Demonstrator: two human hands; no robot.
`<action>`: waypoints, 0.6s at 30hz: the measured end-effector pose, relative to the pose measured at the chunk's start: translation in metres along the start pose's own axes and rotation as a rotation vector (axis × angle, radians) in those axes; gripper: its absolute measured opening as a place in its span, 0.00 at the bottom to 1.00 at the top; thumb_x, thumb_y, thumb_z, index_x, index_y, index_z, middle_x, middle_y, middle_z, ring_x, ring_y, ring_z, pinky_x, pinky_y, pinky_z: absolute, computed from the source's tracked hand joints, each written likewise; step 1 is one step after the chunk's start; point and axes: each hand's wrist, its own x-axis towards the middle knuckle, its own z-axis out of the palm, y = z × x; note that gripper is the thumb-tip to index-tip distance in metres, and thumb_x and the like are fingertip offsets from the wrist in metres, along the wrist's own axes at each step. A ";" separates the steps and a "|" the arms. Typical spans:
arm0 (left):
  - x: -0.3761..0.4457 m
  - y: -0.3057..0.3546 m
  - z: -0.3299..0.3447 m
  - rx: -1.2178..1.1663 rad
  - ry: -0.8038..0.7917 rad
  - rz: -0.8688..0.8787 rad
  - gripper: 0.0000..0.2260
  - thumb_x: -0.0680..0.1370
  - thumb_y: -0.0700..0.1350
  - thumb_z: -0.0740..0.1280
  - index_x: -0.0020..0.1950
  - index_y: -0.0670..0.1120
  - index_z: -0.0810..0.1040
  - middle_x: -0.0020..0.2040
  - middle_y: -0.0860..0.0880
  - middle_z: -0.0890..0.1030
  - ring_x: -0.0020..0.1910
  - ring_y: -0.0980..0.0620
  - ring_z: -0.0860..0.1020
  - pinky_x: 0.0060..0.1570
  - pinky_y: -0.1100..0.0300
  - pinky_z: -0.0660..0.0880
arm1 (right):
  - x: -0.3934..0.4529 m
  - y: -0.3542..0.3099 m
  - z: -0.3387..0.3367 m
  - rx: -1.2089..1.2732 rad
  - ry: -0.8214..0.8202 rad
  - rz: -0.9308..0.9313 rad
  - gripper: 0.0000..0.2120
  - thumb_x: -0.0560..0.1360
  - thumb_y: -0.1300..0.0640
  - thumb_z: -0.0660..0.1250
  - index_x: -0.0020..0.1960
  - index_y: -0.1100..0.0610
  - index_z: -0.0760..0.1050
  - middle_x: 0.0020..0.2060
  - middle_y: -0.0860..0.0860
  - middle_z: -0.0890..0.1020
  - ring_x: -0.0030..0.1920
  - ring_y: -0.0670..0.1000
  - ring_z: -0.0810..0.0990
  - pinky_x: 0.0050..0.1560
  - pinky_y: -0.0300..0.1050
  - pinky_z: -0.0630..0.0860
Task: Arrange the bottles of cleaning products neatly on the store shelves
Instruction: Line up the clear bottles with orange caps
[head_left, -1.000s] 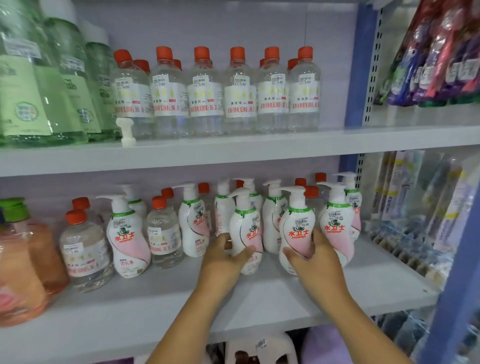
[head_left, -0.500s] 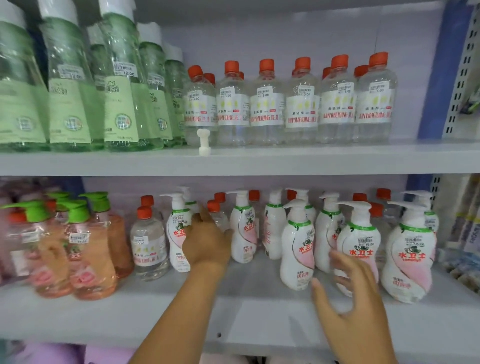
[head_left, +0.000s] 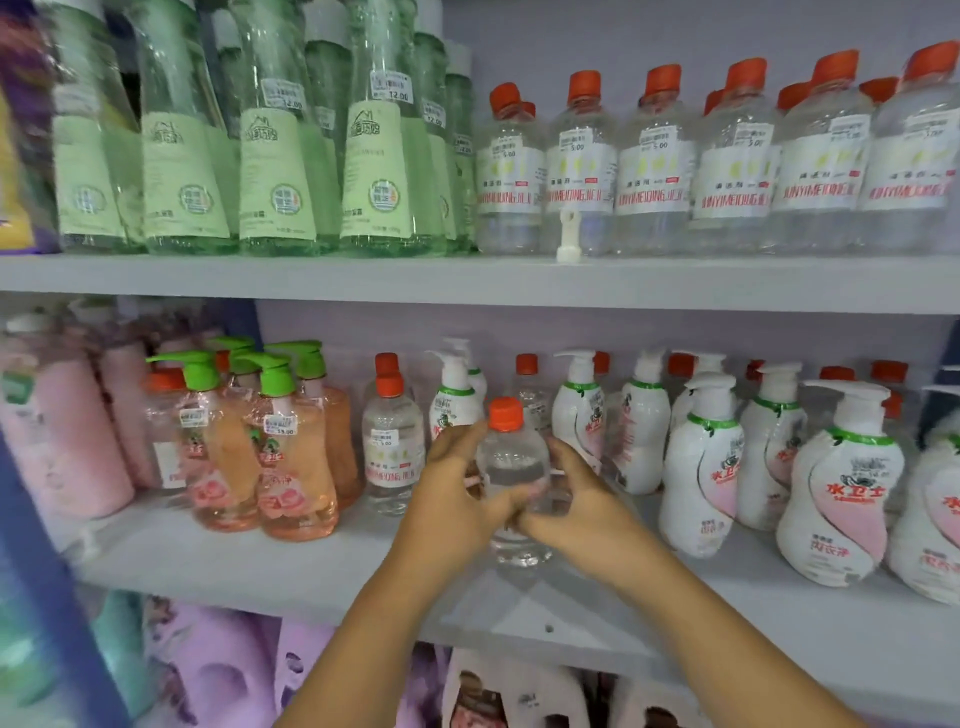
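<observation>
A clear bottle with an orange cap (head_left: 511, 467) stands near the front of the middle shelf (head_left: 260, 566). My left hand (head_left: 457, 499) wraps its left side and my right hand (head_left: 576, 499) grips its right side, fingers meeting in front. White pump bottles with pink labels (head_left: 701, 467) stand to the right, mixed with more orange-capped clear bottles (head_left: 392, 447). Orange pump bottles with green tops (head_left: 291, 452) stand to the left.
The upper shelf (head_left: 467, 280) carries tall green bottles (head_left: 275, 156) and a row of orange-capped clear bottles (head_left: 654, 166), with a loose white pump head (head_left: 568, 234) at its edge. Pink packs (head_left: 67, 431) sit far left. Purple packs (head_left: 218, 670) lie below.
The view has swung left. My left hand pulled an orange-capped clear bottle out from between the pump bottles, and my right hand came off the white pump bottles to join it on the bottle.
</observation>
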 end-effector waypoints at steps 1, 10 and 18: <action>-0.001 -0.004 -0.007 -0.045 -0.044 -0.018 0.27 0.71 0.49 0.80 0.66 0.64 0.75 0.63 0.62 0.76 0.61 0.62 0.79 0.61 0.61 0.77 | 0.001 0.001 0.007 0.031 0.017 -0.006 0.33 0.72 0.52 0.76 0.68 0.32 0.64 0.57 0.34 0.81 0.52 0.29 0.79 0.44 0.22 0.72; 0.010 -0.055 -0.053 0.181 0.452 -0.159 0.39 0.72 0.43 0.78 0.79 0.50 0.62 0.77 0.49 0.62 0.75 0.51 0.64 0.73 0.55 0.64 | 0.003 0.024 0.037 0.135 0.107 0.034 0.26 0.71 0.53 0.79 0.63 0.38 0.70 0.52 0.36 0.84 0.52 0.35 0.82 0.52 0.33 0.79; 0.004 -0.089 -0.050 0.104 0.341 -0.275 0.27 0.71 0.41 0.78 0.67 0.51 0.72 0.53 0.53 0.82 0.49 0.49 0.82 0.46 0.56 0.75 | -0.008 0.023 0.035 0.098 0.171 0.045 0.41 0.62 0.46 0.83 0.68 0.36 0.66 0.60 0.37 0.80 0.57 0.37 0.81 0.55 0.37 0.80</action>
